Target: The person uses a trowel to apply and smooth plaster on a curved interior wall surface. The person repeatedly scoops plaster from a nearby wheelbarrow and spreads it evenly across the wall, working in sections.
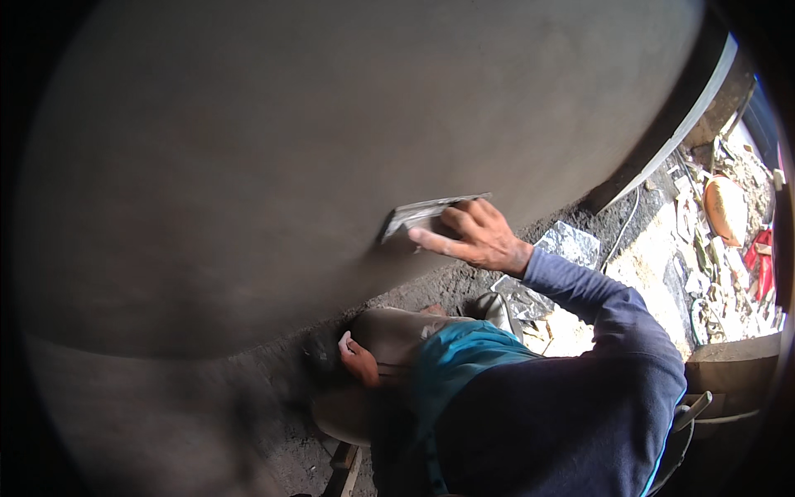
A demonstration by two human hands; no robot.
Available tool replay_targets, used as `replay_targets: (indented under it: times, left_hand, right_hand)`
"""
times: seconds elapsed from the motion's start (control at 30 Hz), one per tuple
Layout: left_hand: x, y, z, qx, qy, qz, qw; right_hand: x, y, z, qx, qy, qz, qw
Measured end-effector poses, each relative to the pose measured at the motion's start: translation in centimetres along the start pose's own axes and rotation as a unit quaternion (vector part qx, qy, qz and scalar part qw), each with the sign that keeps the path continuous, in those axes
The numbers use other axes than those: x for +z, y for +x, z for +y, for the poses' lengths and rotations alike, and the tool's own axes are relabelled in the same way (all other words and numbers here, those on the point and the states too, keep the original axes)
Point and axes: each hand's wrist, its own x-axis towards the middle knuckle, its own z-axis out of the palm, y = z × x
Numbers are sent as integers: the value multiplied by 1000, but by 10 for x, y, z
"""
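Observation:
A broad, smooth, grey curved plaster surface (348,124) fills the upper left and middle. My right hand (476,236) grips a flat metal trowel (426,205) held against this surface near its lower part, fingers wrapped over the handle. My left hand (358,360) is low beside my bent bare leg (385,323), its whitish-tipped fingers loosely curved, with nothing visible in them. My dark sleeve and teal shorts (460,348) show below.
Rough dark ground (281,414) runs under the curved surface. At the right are sunlit rubble and scraps (696,248), a crumpled clear plastic sheet (571,244), a tan sack (725,207) and red material (762,257). A wooden piece (344,460) lies at bottom centre.

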Motion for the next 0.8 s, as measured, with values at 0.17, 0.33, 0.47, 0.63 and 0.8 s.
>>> replay_targets:
  times: [0.17, 0.33, 0.47, 0.63, 0.8]
  left_hand:
    - [-7, -9, 13, -5, 27, -32, 999]
    - [-8, 1, -6, -37, -13, 0, 999]
    - [-3, -8, 10, -31, 8, -27, 999]
    - [-9, -3, 1, -33, 8, -16, 999]
    - [-1, -4, 1, -32, -18, -32, 999]
  right_hand:
    - [-7, 44, -8, 56, 17, 73, 996]
    - [3, 15, -3, -15, -13, 11, 1000]
    - [-10, 39, -2, 34, 0, 57, 998]
    - [2, 15, -2, -46, -9, -9, 999]
    - [-11, 39, 3, -33, -19, 13, 999]
